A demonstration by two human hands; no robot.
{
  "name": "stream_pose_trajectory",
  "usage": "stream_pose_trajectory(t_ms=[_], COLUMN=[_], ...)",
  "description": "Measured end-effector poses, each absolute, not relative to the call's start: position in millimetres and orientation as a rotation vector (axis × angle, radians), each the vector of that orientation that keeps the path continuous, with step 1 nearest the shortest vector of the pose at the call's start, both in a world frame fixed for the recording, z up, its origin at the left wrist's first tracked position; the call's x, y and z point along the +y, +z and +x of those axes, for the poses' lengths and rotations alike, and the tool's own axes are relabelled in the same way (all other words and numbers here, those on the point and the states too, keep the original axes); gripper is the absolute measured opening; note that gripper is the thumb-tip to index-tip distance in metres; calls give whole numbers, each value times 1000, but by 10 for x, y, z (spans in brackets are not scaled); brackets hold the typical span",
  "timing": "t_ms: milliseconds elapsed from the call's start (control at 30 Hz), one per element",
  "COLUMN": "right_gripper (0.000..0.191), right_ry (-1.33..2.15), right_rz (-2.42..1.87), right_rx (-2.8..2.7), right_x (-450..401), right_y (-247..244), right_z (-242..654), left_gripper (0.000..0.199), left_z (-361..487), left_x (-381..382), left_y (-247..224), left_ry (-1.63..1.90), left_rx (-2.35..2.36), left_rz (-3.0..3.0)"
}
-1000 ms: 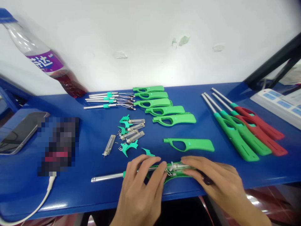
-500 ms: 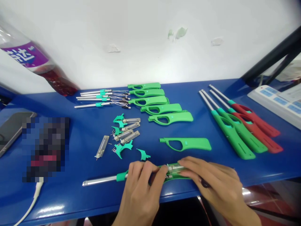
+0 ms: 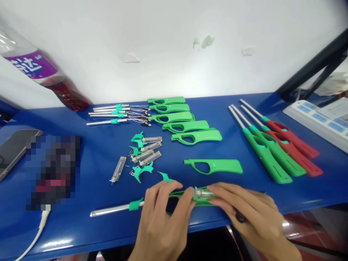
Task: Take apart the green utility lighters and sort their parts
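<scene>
My left hand (image 3: 164, 221) is closed on the opened green lighter casing (image 3: 202, 203) near the table's front edge, its fingers pressing around the trigger loop. A silver tube (image 3: 110, 210) with a teal collar (image 3: 134, 205) sticks out to the left of that hand. My right hand (image 3: 251, 210) pinches a clear fuel tank (image 3: 203, 193) lying in or over the casing; my fingers cover its right end. Just beyond my hands lies a loose green casing half (image 3: 223, 166). Behind my left hand are a teal trigger (image 3: 164, 176) and several more clear fuel tanks (image 3: 146, 156) with teal triggers (image 3: 144, 170).
Several green casing halves (image 3: 197, 137) and silver tubes with wires (image 3: 108, 114) lie at the back. Assembled green lighters (image 3: 268, 156) and red lighters (image 3: 299, 152) rest at right, near a power strip (image 3: 315, 119). At left are a bottle (image 3: 38, 69), a phone (image 3: 16, 152) and a white cable (image 3: 40, 228).
The tube and teal collar have shifted slightly left. My left fingers have moved a little along the casing, and my right hand still pinches the fuel tank.
</scene>
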State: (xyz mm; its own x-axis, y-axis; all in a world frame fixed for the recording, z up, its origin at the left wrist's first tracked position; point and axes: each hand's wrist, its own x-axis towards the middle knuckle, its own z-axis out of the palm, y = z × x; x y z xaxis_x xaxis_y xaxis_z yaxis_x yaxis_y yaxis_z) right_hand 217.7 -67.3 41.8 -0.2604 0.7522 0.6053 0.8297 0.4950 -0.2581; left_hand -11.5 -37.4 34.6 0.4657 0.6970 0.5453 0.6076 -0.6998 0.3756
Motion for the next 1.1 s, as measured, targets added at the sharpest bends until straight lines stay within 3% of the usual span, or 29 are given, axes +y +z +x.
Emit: stream_pose_trajectory(t_ms=[333, 600, 767, 1100], right_gripper=[16, 13, 12, 24], right_ry=[25, 168, 123, 136], right_rz=[-1191, -1200, -1350, -1431], right_rx=[-2063, -2109, -2032, -2120], right_x=[-583, -391, -272, -388], right_y=[604, 631, 531, 516], right_z=[2071, 1925, 1841, 1954], left_gripper=[32, 41, 39, 31], left_z=[-270, -549, -617, -633], left_x=[-420, -286, -134, -182], left_y=[335, 416, 399, 463], left_ry=[1289, 1122, 1052, 1040], left_rx=[1053, 1186, 1386, 1344], left_rz=[2447, 2534, 2588, 2542])
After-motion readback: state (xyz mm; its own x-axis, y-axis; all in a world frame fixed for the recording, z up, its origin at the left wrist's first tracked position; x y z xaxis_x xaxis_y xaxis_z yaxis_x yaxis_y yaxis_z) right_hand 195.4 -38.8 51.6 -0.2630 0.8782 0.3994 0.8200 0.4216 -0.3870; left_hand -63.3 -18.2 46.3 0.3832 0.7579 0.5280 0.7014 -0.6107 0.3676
